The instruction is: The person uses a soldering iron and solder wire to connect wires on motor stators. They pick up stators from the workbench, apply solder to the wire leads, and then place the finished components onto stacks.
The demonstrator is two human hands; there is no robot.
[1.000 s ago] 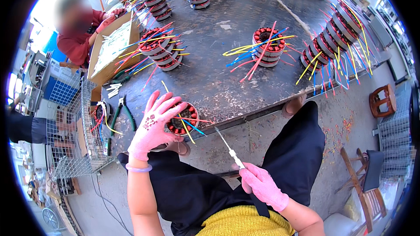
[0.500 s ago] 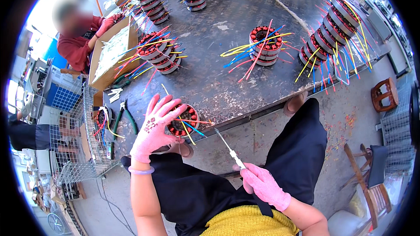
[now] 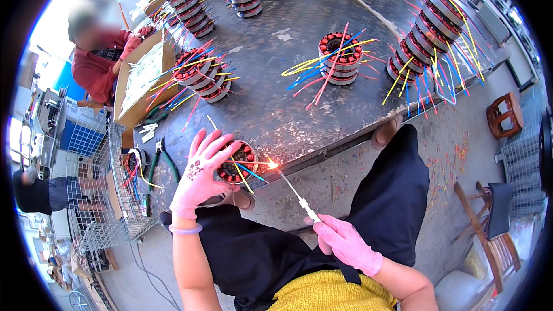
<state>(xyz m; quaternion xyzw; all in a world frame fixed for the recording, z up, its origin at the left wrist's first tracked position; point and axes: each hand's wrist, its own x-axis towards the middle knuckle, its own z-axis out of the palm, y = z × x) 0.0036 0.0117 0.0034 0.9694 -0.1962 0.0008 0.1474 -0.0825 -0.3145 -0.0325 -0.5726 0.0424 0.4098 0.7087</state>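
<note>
Pretty scuffed dark table [image 3: 276, 86], scrap-littered floor [image 3: 458, 167]; splayed left hand [image 3: 201, 174] grips a wound ring [image 3: 247, 154], right hand [image 3: 348, 246] holds a white-handled tool [image 3: 305, 204].

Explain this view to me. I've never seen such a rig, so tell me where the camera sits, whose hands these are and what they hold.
There is no machine arm here: a person works with two hands in pink gloves. The wide camera sits on their head, looking down, which is why straight edges curve. The left hand holds a ring of red windings at the table edge. The right hand holds a thin tool with a white handle; a bright glow shows at its tip, by a red wire's end. On the table stand stacks of similar rings trailing coloured wires, with green-handled pliers at the left. Another person is at the upper left.
</note>
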